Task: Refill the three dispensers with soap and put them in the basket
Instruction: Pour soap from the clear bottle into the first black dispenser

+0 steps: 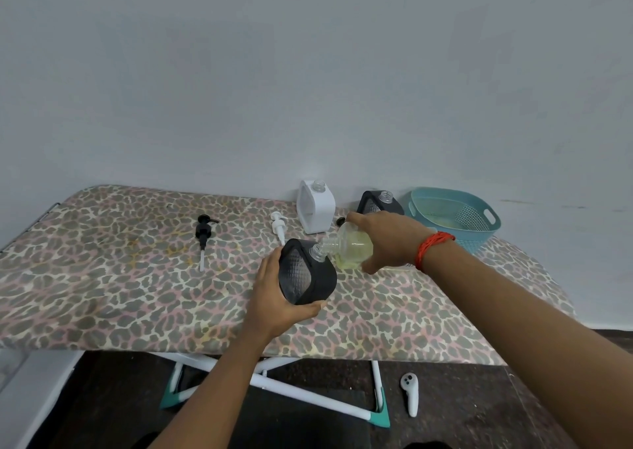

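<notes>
My left hand (pixel 274 298) grips a black dispenser (pixel 306 274) with a clear ribbed front, standing on the leopard-print board (pixel 137 277). Its neck is uncapped. My right hand (pixel 387 239) holds a clear soap bottle (pixel 349 246) of yellow liquid, tipped sideways with its mouth touching the dispenser's neck. A white dispenser (pixel 315 209) and a second black dispenser (pixel 378 203) stand uncapped at the back. A black pump head (pixel 204 234) and a white pump head (pixel 279 227) lie on the board. The teal basket (pixel 455 217) sits at the back right.
A small black cap (pixel 340 221) lies beside the white dispenser. The board stands against a pale wall on white legs with teal feet (pixel 380 411). A white controller (pixel 410 392) lies on the dark floor below.
</notes>
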